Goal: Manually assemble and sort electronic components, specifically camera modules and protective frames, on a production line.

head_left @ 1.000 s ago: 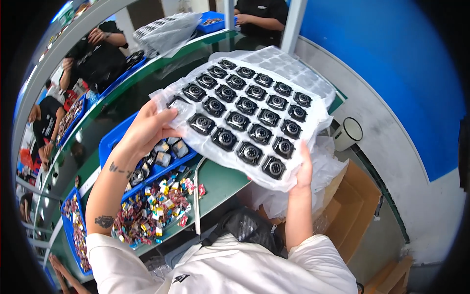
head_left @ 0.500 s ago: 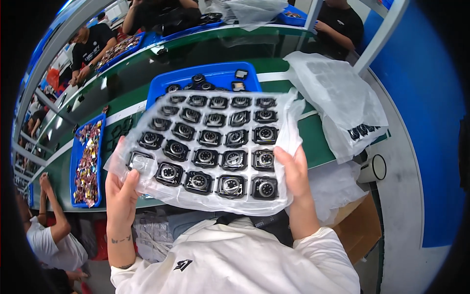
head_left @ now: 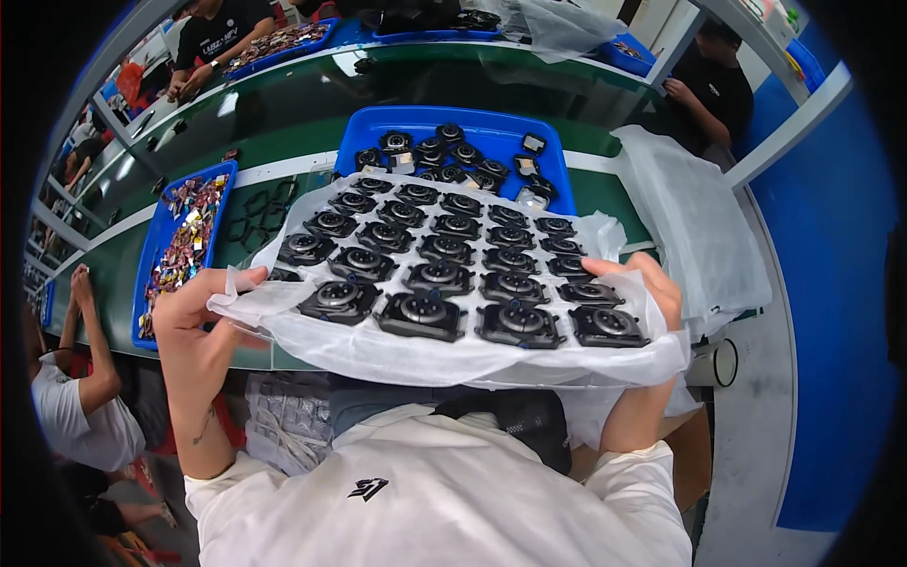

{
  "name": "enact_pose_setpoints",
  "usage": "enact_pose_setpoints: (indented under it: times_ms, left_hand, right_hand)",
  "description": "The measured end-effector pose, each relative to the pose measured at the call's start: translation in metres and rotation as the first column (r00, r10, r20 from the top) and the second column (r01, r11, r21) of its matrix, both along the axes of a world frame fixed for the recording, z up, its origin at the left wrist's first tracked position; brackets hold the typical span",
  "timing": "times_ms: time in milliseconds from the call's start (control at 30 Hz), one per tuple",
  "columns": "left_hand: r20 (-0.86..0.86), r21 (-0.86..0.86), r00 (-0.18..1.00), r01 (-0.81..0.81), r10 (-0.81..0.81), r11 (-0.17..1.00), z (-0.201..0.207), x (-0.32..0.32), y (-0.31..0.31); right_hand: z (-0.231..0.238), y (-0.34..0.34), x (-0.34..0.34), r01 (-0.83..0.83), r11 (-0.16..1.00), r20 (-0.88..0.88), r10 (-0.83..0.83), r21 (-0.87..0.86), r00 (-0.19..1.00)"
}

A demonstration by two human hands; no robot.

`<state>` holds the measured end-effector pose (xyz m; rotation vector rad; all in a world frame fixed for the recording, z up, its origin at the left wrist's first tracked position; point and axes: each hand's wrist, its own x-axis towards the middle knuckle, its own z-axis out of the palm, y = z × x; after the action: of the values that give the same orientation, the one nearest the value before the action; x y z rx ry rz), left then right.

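Between my two hands is a tray (head_left: 453, 366) in white, sheet-like wrapping, tilted with its near edge toward me. Rows of black smartwatch bodies (head_left: 420, 314) sit in it, round sensor backs facing up. My left hand (head_left: 200, 317) grips the left corner, thumb and fingers closed on the wrapped edge. At the right edge, my right hand (head_left: 654, 288) grips the tray, its fingers over the wrapping and the palm partly hidden below. Just beyond the tray, a blue bin (head_left: 378, 123) contains several loose watch bodies.
A blue bin of small colourful parts (head_left: 184, 241) stands left, beside black frames (head_left: 260, 210) on the green bench. White-wrapped trays (head_left: 704, 236) lie right, above a white cylinder (head_left: 715, 364). Co-workers sit across the bench and at left; a metal post (head_left: 789, 123) rises at right.
The tray has tipped flatter and shifted right and slightly down in view, showing more of the blue bin behind. My right hand has moved right; my left has shifted left along the corner.
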<state>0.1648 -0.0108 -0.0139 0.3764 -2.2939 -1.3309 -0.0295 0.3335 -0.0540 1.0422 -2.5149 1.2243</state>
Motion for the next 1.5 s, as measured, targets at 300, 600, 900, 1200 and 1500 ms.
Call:
enact_pose_setpoints:
  times_ms: [300,600,900,1200,1500]
  left_hand:
    - [-0.164,-0.396,0.951,0.180,-0.262,0.900,0.022,-0.035,-0.017]
    - [-0.065,-0.365,0.877,0.424,-0.477,0.829,0.010,-0.045,-0.019]
    - [-0.436,-0.278,0.881,0.065,-0.187,0.958,0.038,-0.058,-0.019]
    - [-0.406,-0.247,0.899,0.064,-0.163,0.967,0.045,-0.111,-0.047]
    - [-0.424,0.002,0.755,0.552,-0.500,0.834,0.019,-0.175,-0.046]
  right_hand:
    - [-0.010,-0.014,-0.034,-0.311,0.928,-0.096,0.297,-0.206,0.950]
    - [-0.045,-0.031,-0.031,-0.204,0.817,0.086,0.294,-0.539,0.952]
    - [-0.038,-0.033,-0.041,-0.126,0.594,0.156,0.401,-0.795,0.903]
    - [-0.031,-0.036,-0.099,-0.065,0.594,0.117,0.263,-0.802,0.958]
    - [-0.022,-0.040,-0.148,-0.120,0.617,0.229,0.457,-0.778,0.859]
